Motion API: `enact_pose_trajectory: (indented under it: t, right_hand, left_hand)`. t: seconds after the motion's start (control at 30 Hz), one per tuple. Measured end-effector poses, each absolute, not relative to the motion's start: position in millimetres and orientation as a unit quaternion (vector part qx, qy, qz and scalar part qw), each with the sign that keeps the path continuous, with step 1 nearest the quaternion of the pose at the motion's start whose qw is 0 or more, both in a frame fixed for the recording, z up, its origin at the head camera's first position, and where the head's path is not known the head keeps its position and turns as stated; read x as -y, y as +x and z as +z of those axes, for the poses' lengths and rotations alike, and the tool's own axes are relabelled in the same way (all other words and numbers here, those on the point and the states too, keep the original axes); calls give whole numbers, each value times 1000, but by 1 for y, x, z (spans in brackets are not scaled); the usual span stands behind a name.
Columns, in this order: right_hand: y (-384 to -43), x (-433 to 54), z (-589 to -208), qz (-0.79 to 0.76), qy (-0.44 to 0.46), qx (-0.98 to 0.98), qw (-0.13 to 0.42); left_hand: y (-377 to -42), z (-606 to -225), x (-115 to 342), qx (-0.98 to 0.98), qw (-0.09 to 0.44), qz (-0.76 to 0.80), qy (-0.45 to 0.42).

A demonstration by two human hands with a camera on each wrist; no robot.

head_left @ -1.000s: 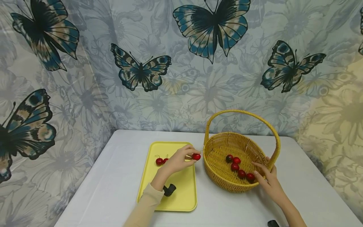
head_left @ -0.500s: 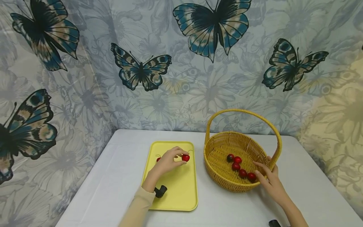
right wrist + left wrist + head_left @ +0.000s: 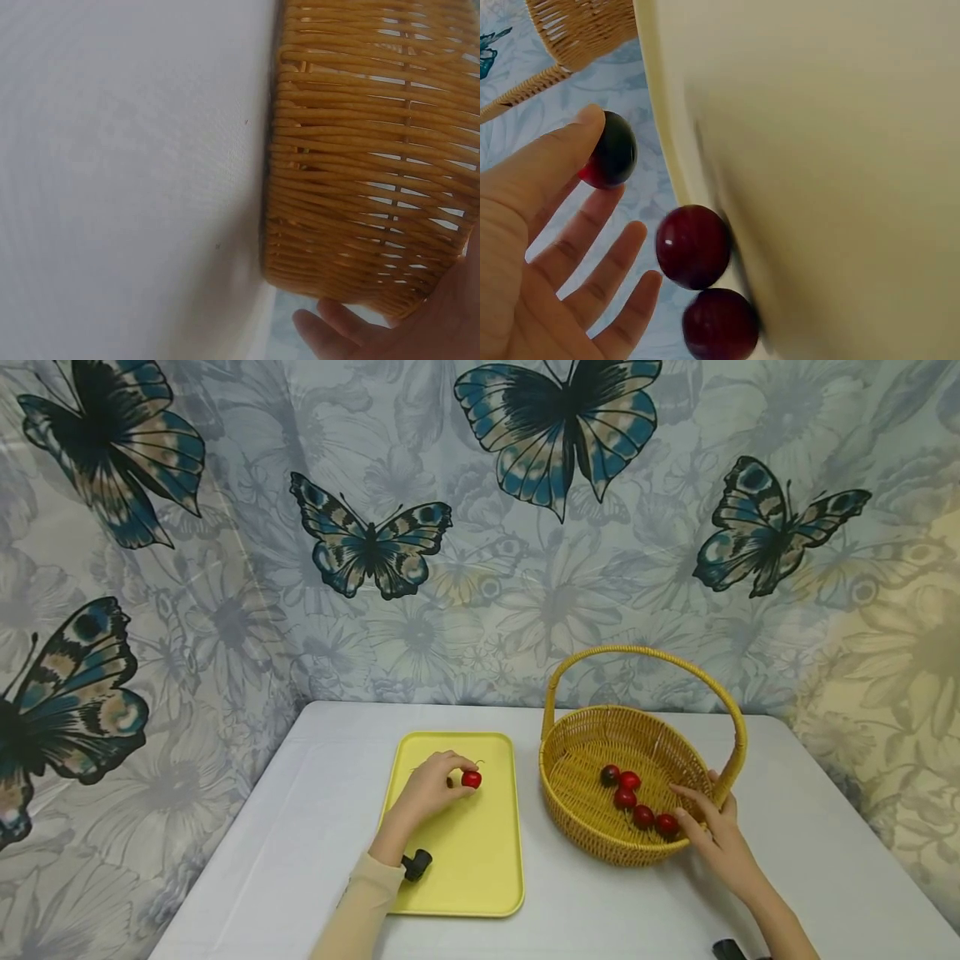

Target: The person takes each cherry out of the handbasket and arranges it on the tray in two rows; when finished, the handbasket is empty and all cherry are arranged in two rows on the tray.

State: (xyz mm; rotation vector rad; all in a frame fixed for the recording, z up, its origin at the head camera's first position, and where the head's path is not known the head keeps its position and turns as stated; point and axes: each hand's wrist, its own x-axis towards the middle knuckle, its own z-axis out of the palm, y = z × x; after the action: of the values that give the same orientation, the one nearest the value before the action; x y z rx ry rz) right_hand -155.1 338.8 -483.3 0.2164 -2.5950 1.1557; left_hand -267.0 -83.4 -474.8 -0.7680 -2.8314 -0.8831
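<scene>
Right hand: grips the right side of the woven basket, thumb and forefinger inside its rim.
Yellow tray: lies on the tabletop; the left wrist view shows two dark red cherries in it, seemingly touching.
Left hand: pinches a red cherry by thumb and fingertips, over the tray.
Cherry's handling: probably light, firm and slick; best held gently at opposite round sides.
Basket cherries: five, clustered toward the near right.
Backdrop: butterfly-printed cloth.
</scene>
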Motion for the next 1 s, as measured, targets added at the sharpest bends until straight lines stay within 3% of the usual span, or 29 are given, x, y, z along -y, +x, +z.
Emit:
enact_pose_trajectory:
  t: [1.0]
  right_hand:
    - [-155, -338, -483, 406, 77, 899, 144]
  left_hand:
    - [-279, -493, 92, 936, 55, -263, -225]
